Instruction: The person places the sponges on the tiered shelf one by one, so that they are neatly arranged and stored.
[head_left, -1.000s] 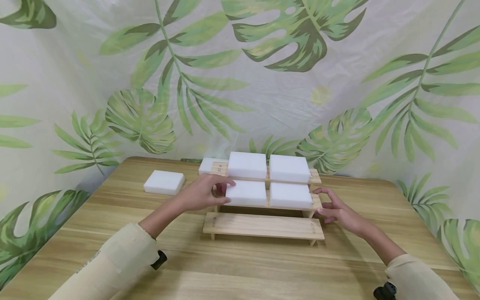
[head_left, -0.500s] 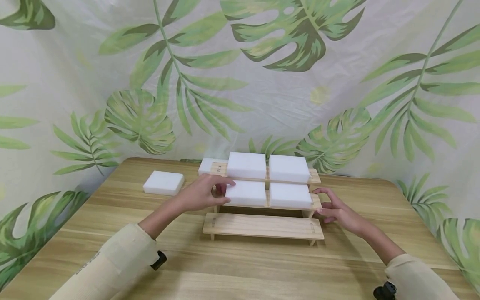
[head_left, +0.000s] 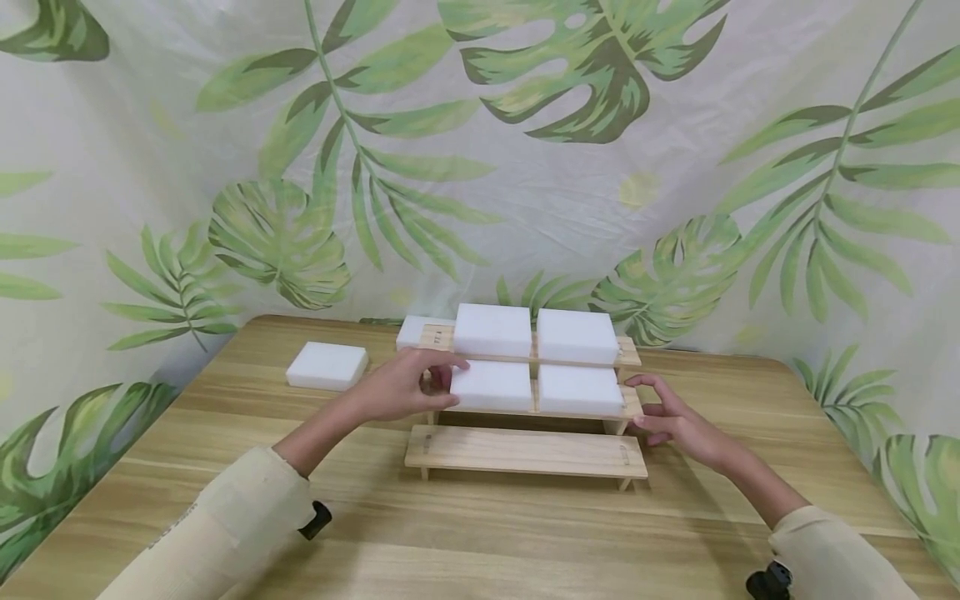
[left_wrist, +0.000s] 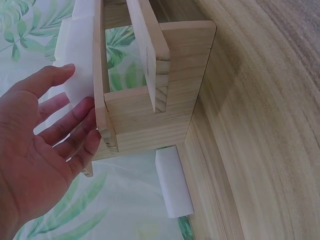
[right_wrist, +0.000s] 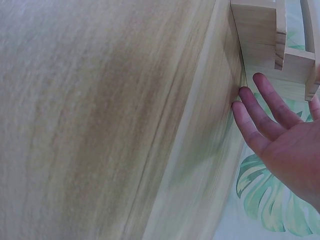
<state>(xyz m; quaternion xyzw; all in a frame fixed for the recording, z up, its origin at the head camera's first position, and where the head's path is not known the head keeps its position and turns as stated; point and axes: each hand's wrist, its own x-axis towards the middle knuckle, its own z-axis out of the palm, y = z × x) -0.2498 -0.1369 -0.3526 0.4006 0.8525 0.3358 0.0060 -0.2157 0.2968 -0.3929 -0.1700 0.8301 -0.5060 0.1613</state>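
White block (head_left: 491, 385) sits on the wooden rack's (head_left: 525, 452) middle step, its left end pinched by the left hand (head_left: 397, 387); the right hand (head_left: 686, 425), fingers spread, is beside the rack's right end. Behind, a farther block (head_left: 420, 331) is partly hidden.

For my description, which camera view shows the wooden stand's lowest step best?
The head view, because there the lowest step shows its full length. The left wrist view shows one end portion; the right wrist view, only the opposite end.
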